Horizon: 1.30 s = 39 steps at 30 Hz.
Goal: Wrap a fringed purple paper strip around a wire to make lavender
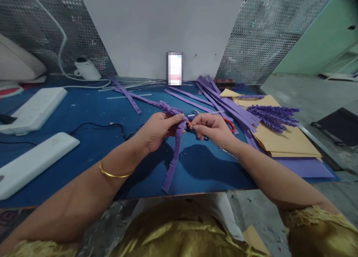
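Note:
My left hand [163, 128] is closed on a purple paper flower spike [167, 108], fringed and wrapped like lavender, between thumb and fingers. From the grip, a loose purple fringed strip [175, 158] hangs toward the table's front edge. My right hand [211, 128] is pinched close by, just right of the spike's end. What its fingertips hold, if anything, I cannot make out. A small orange and black object [189, 125] shows between the hands, partly hidden. Behind my right hand lie scissors with a red handle [231, 124], mostly covered.
Purple paper strips [223, 98] lie at the back right. Finished purple spikes [275, 117] rest on tan paper [282, 141]. A phone [175, 69] leans on the back panel. Left are white power strips [39, 162], a black cable [96, 124] and a white mug-shaped object [87, 69].

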Tool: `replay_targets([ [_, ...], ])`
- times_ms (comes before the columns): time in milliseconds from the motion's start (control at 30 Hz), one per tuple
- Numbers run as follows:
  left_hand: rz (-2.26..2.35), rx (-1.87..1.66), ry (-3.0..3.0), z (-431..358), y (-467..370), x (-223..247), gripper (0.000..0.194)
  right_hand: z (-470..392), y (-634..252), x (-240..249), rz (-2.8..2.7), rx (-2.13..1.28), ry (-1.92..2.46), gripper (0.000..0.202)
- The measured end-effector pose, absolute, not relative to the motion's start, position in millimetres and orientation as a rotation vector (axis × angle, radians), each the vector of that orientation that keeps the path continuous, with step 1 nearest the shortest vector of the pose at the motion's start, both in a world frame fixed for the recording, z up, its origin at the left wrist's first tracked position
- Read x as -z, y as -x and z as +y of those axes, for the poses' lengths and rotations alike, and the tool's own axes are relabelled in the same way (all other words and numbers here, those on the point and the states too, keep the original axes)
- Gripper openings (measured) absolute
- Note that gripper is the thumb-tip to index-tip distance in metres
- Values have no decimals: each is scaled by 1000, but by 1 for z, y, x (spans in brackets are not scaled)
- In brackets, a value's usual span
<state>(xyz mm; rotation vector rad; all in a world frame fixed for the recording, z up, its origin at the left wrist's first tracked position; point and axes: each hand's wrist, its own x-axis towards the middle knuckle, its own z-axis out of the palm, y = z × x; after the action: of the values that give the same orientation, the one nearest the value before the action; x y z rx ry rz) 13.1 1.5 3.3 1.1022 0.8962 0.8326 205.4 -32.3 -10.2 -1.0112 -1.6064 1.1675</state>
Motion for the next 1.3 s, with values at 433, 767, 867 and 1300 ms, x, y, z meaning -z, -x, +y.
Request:
replay_targets([
  [433,1077,-800,-1069,9,-10,-6,30,-1,-242,11,-1949,-280,1854,35],
  [767,1006,-802,-1052,7,-13,0,26,-1,-222,35,-1905,-509,1922,35],
  [867,987,-810,-1047,8,-12,1,25,2,-223,37,-1727,-701,1856,28],
  [1300,979,-909,-995,10,-11,-5,18,-3,-228,15,-1063,-1088,1057,27],
])
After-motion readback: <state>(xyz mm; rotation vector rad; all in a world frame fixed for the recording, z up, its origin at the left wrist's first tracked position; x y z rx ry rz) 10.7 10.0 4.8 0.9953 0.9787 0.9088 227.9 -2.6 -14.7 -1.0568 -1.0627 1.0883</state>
